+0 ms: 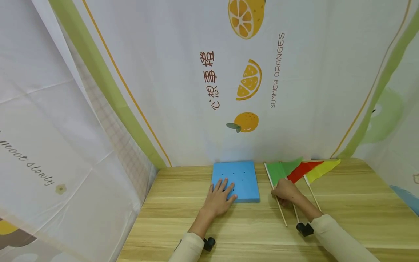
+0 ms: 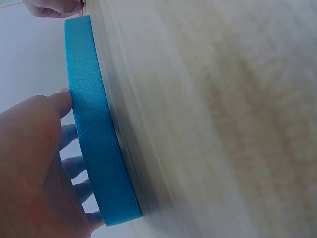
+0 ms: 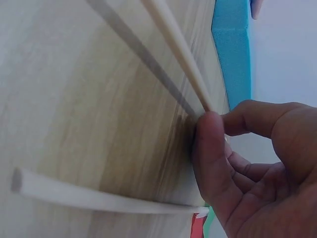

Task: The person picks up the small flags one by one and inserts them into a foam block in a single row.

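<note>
A blue foam block (image 1: 247,190) with several small dark holes in its top lies flat near the table's back edge. My left hand (image 1: 217,200) rests on its front left part, fingers spread; in the left wrist view the thumb is at the block's side (image 2: 99,124). To the right, my right hand (image 1: 287,191) pinches the wooden stick of a green pennant flag (image 1: 275,173) between thumb and forefinger. That stick (image 3: 183,54) rises slightly off the table in the right wrist view. Beside it lie a red flag (image 1: 302,171), partly behind the hand, and a yellow flag (image 1: 324,170).
The wood-grain table (image 1: 183,182) backs onto a white curtain (image 1: 183,109) printed with oranges. More printed cloth (image 1: 65,109) hangs at the left side. The yellow flag's stick (image 1: 314,196) runs under the right forearm.
</note>
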A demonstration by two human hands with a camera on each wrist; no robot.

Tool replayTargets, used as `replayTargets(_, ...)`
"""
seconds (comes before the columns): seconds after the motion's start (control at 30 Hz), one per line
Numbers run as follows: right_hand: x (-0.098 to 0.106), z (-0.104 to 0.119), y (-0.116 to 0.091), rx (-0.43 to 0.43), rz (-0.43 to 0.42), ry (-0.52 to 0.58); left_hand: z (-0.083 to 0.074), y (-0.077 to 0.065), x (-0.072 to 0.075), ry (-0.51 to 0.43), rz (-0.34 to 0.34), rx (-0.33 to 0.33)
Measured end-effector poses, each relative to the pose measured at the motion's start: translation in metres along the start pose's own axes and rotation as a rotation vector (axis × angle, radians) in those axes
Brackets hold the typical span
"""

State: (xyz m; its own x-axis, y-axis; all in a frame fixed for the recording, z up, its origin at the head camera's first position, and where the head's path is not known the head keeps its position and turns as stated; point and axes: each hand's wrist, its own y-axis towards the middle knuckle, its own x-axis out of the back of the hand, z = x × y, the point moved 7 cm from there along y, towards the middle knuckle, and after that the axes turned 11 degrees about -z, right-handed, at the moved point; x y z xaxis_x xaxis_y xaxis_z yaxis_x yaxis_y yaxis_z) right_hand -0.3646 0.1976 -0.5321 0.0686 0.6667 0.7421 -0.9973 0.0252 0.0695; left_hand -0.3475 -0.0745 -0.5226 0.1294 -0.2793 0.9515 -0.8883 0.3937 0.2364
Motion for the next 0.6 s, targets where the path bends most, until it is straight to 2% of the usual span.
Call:
replayTargets(0.2,0.0008,-0.0005,0.0006,-0.011,-0.005,0.036,0.0001,0.0002,-0.0009,0.01,-0.003,-0.005)
replayTargets(0.6,0.0071,0.0091,0.0032,0.019,-0.027,0.083,0.0002,0.0001,-0.002,0.004,0.002,0.001)
